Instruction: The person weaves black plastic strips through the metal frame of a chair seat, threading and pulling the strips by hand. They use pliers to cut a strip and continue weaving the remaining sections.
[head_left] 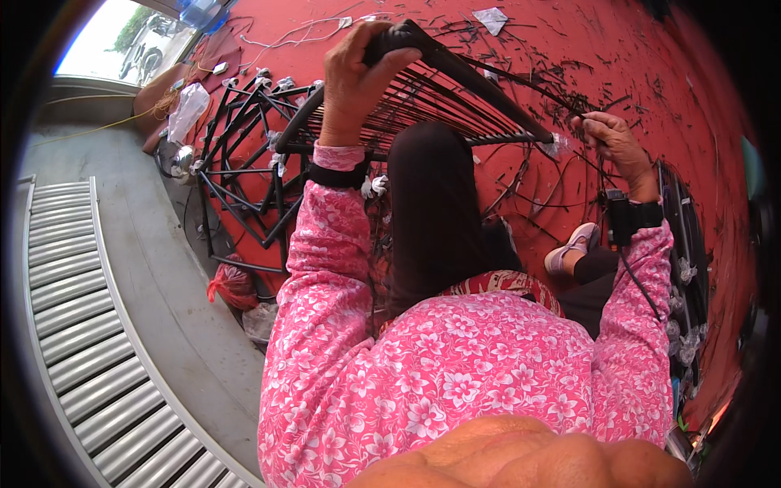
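Observation:
A black tubular frame [486,88] leans against my raised knee, with dark strands [382,114] strung side by side across it. The fingers of my left hand [358,77] are wrapped round the frame's upper corner. Off the frame's right end, my right hand [620,148] pinches a thin black strand [547,91] that runs back toward the top of the frame. Clear plastic wrap [556,145] covers the frame's right corner, apart from my right hand. Where the strand meets the frame is hard to make out.
Several bare black frames [244,175] with wrapped ends are piled at left, beside a red plastic bag [234,285]. A roller conveyor [89,342] runs along the far left. Black strand scraps [561,77] litter the red floor. More dark wrapped pieces [687,276] lie at right.

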A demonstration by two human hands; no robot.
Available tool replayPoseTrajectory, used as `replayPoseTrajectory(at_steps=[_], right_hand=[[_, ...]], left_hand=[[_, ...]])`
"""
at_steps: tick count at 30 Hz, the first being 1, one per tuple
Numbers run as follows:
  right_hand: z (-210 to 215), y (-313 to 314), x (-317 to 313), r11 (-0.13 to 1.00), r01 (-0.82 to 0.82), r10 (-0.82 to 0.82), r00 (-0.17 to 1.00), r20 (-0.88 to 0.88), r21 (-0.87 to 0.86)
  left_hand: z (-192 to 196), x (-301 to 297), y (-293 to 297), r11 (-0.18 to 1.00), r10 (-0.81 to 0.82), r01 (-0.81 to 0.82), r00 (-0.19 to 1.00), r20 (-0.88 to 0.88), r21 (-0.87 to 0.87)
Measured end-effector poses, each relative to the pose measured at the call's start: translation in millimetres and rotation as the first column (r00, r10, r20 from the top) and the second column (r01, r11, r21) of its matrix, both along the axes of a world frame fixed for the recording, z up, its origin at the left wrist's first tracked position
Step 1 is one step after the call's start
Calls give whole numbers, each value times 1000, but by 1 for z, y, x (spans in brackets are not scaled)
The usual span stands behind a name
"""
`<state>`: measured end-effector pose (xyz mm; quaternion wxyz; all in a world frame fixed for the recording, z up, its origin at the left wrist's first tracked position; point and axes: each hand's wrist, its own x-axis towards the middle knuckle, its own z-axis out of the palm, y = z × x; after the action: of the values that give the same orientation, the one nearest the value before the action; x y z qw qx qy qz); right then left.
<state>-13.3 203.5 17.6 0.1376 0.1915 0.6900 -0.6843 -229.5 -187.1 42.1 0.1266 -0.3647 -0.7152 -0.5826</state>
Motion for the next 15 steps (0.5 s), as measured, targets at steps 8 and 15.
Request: replayPoseTrajectory(at_steps=[8, 15], right_hand=[[34, 241, 183, 909, 325, -393, 876, 279, 260], [91, 387, 219, 702, 454, -505, 861, -67, 548]], left_hand=[[2, -9, -43, 987, -53, 4, 952, 302, 163], [19, -2, -52, 978, -100, 36, 946, 309, 206]])
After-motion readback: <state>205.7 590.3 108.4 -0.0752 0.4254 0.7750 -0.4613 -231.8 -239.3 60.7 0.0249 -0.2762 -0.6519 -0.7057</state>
